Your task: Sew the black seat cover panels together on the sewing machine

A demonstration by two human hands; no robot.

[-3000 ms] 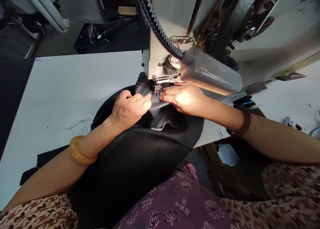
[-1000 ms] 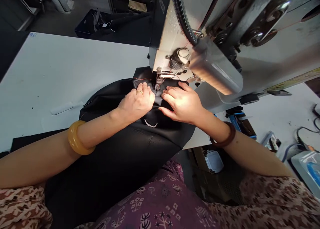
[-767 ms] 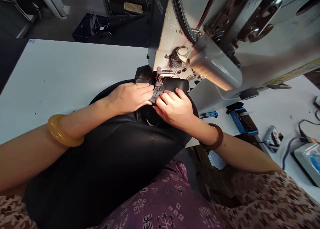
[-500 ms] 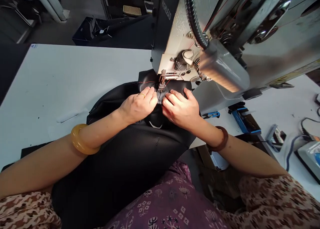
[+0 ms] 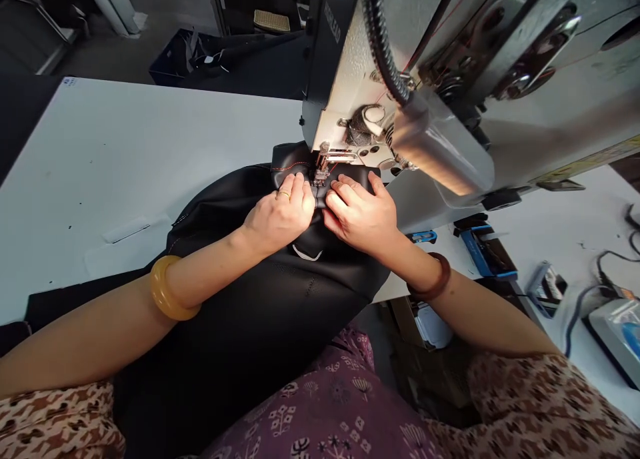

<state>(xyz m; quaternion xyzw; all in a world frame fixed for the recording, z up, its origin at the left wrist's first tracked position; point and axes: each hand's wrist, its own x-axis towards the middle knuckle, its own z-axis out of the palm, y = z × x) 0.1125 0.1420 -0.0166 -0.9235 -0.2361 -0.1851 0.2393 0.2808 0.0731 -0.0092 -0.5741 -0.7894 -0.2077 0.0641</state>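
Black leather-like material (image 5: pixel 270 292) drapes from the sewing machine (image 5: pixel 345 79) down over my lap. Its upper edge lies beneath the presser foot (image 5: pixel 321 172), and a line of red stitching runs along the part left of the foot. My left hand (image 5: pixel 283 209) is closed on the material just left of and below the foot, a ring on one finger. To the right of the foot, my right hand (image 5: pixel 361 212) grips the same material with bent fingers. Parts of the material under both hands are hidden.
The white table (image 5: pixel 115 152) extends to the left, with a pale strip (image 5: pixel 127 230) lying on it. Right of the machine are blue-handled thread snips (image 5: pixel 424 236) and a blue box (image 5: pixel 487 249). A dark bin (image 5: pixel 175 59) stands beyond the table.
The view has shifted slightly. The material's stitched upper left part sits a little farther left, and my left hand has moved slightly lower relative to the foot. Both hands stay on the material.
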